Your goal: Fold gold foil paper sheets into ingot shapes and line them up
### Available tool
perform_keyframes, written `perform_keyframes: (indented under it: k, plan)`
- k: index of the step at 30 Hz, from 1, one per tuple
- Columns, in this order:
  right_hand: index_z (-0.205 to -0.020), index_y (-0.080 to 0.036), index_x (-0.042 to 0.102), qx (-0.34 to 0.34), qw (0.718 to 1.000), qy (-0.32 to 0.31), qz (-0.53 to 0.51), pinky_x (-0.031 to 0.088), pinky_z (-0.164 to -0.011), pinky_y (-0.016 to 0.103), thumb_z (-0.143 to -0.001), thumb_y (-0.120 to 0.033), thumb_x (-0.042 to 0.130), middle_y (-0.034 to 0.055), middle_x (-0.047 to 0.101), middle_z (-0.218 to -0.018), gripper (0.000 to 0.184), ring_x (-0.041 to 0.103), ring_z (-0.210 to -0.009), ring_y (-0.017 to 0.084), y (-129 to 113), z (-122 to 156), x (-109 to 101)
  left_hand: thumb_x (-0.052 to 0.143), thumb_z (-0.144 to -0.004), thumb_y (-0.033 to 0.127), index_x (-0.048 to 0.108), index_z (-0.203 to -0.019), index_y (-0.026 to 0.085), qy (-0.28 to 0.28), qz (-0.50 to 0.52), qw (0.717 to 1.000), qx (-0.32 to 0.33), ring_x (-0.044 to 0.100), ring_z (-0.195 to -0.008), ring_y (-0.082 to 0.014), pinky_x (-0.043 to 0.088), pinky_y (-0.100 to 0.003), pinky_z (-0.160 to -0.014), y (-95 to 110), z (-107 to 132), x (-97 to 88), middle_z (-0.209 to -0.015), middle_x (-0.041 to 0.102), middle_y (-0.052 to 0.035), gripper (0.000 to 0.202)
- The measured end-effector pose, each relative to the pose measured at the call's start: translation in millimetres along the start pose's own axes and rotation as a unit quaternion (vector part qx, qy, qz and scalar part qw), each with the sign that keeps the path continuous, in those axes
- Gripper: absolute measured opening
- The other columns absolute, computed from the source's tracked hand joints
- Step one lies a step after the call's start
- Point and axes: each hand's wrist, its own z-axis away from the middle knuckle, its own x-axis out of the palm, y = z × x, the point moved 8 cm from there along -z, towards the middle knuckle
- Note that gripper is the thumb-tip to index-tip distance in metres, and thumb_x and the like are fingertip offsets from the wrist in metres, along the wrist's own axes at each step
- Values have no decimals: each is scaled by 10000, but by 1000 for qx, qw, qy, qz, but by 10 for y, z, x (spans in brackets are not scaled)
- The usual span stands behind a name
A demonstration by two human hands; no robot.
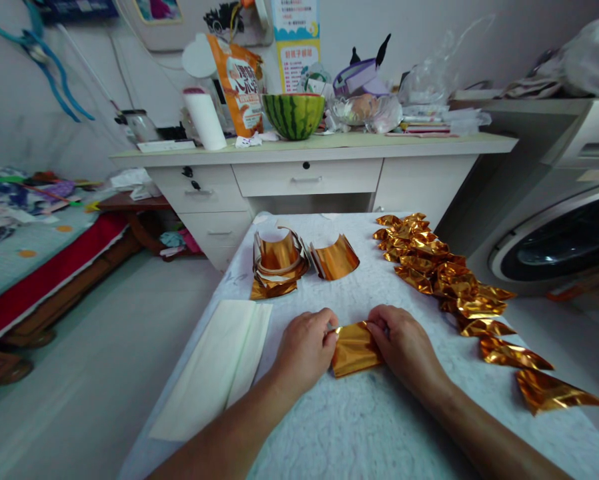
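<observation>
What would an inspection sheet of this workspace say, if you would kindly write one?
Surface: pale-covered table.
Job's things: gold foil piece in hand; two curved foil stacks beyond; folded foil pieces along the right side.
Clutter: white sheet at table left; cut watermelon and orange pouch on the desk.
Hands: left hand and right hand both grip the gold foil piece.
Cables: thin line, upper left, perhaps a cord.
Surroundings: bed left, washing machine right, desk ahead.
</observation>
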Motion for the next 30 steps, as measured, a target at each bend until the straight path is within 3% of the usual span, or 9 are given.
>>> perform_keyframes:
  k: [3, 6, 11, 15, 19, 24, 30]
  plan:
    - [-939, -186, 550, 14, 1000, 3, 17, 392, -665, 304, -857, -191, 519, 40, 611, -774, 88, 549, -757, 215, 14, -8, 17, 568, -791, 105, 610, -872, 216, -8, -29, 999, 23, 564, -734, -166, 369, -278, -682, 37, -6, 25, -727, 617, 18, 144]
    - [-842, -191, 554, -13, 999, -11, 43, 387, -680, 306, -862, -160, 517, 41, 601, -766, 53, 532, -750, 209, -47, -15, 34, 560, -825, 114, 610, -787, 213, -17, -53, 997, 56, 554, -791, -175, 384, -295, -733, 95, 3, 33, -768, 616, 8, 117]
    - [-807, -189, 644, -46, 995, 6, 93, 382, -723, 329, -866, -151, 548, 77, 591, -871, 119, 514, -822, 231, -115, -35, -4, 604, -841, 136, 680, -799, 232, 23, -79, 991, 101, 500, -920, -203, 390, -323, -802, 178, 30, -24, -915, 581, -22, 129]
    - [-795, -209, 673, -97, 992, -37, 75, 376, -733, 319, -892, -92, 477, 53, 602, -847, 248, 512, -799, 206, -167, -48, 63, 557, -888, 124, 674, -817, 224, -33, -86, 982, 165, 509, -867, -183, 393, -306, -743, 261, 46, 99, -857, 589, -13, 170]
    - [-816, -203, 671, -105, 991, -68, 53, 379, -746, 313, -860, -43, 475, 37, 611, -811, 257, 517, -788, 192, -179, -34, 64, 528, -897, 115, 645, -823, 208, -71, -81, 979, 171, 527, -857, -173, 413, -295, -750, 282, 56, 143, -853, 589, -12, 167]
    - [-886, -211, 647, -98, 990, -76, 64, 380, -759, 335, -854, -186, 579, 47, 601, -883, 80, 512, -846, 216, -225, 55, 33, 598, -876, 231, 588, -883, 201, -69, -74, 983, 154, 513, -951, -200, 431, -327, -842, 322, 108, 81, -972, 575, -19, 32]
    - [-1016, -219, 605, -107, 986, -67, 111, 375, -785, 387, -865, -328, 586, 79, 584, -1001, 188, 491, -912, 258, -272, 182, 46, 681, -806, 343, 543, -1016, 220, -111, -66, 982, 136, 477, -1037, -231, 419, -374, -922, 282, 168, 88, -1089, 530, -32, 280]
